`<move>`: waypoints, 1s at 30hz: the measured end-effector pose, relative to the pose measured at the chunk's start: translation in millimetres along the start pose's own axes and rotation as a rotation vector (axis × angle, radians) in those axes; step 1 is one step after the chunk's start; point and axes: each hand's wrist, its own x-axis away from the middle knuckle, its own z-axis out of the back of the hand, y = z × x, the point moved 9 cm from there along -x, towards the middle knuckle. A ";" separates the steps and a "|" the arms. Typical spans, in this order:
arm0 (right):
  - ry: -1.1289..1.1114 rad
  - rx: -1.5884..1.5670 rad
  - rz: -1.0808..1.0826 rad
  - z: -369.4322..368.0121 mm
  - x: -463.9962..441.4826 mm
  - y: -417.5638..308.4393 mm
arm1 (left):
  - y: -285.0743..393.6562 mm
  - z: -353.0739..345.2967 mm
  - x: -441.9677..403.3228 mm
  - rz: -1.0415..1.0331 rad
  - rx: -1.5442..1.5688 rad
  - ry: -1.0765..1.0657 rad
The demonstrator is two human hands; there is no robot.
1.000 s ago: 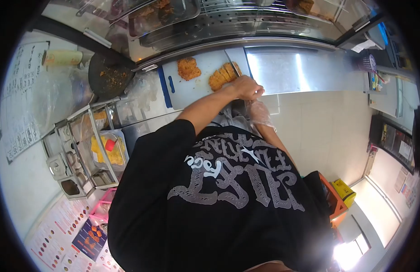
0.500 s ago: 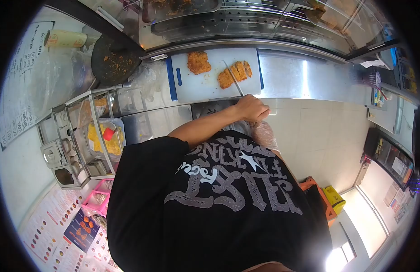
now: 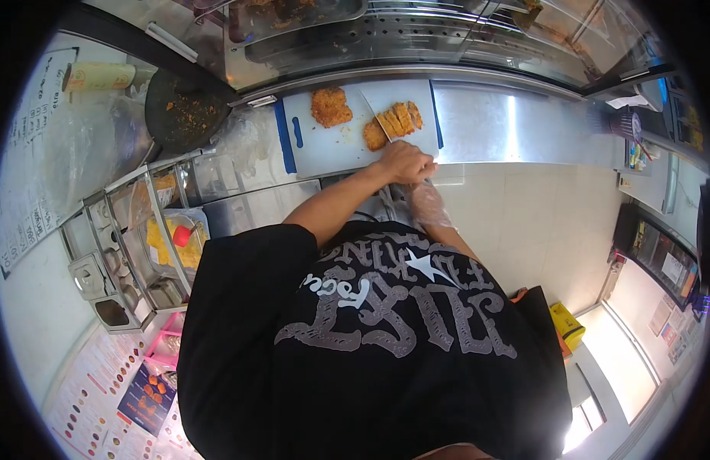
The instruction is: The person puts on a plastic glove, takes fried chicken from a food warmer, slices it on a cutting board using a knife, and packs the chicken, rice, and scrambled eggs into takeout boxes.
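Note:
My left hand [image 3: 405, 162], bare, is closed around the handle of a knife. The knife blade [image 3: 376, 118] reaches forward across a breaded fried cutlet [image 3: 398, 121], which is partly cut into strips. Another cutlet [image 3: 331, 107], whole, lies to the left on the same white cutting board [image 3: 324, 149]. Close to my body, just behind the left hand, is my right hand [image 3: 428, 204] in a clear plastic glove. Its fingers are mostly hidden, so I cannot tell what they do.
A steel counter [image 3: 485, 130] extends to the right of the board. Beyond it stands a glass-fronted display case [image 3: 416, 65]. At left are a dark pan [image 3: 182, 111] with crumbs and a metal rack [image 3: 159, 215] by a container of yellow food [image 3: 167, 244].
My left hand has moved forward and left, and the knife blade now reaches farther across the cut cutlet. My gloved right hand has shifted forward and shows more clearly.

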 end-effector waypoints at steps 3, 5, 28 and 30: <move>0.150 -0.108 -0.030 14.9 -18.1 -10.1 | -11.5 16.5 -4.3 -0.034 -0.010 0.042; 0.229 -0.147 -0.042 29.1 -18.5 -14.5 | -11.2 19.9 -9.7 -0.082 -0.044 0.041; 0.086 -0.133 0.023 54.0 1.3 -68.8 | -9.1 24.7 16.5 -0.097 0.098 0.025; 0.080 -0.181 -0.085 76.1 20.7 -66.6 | 10.3 49.3 19.7 -0.192 0.160 0.210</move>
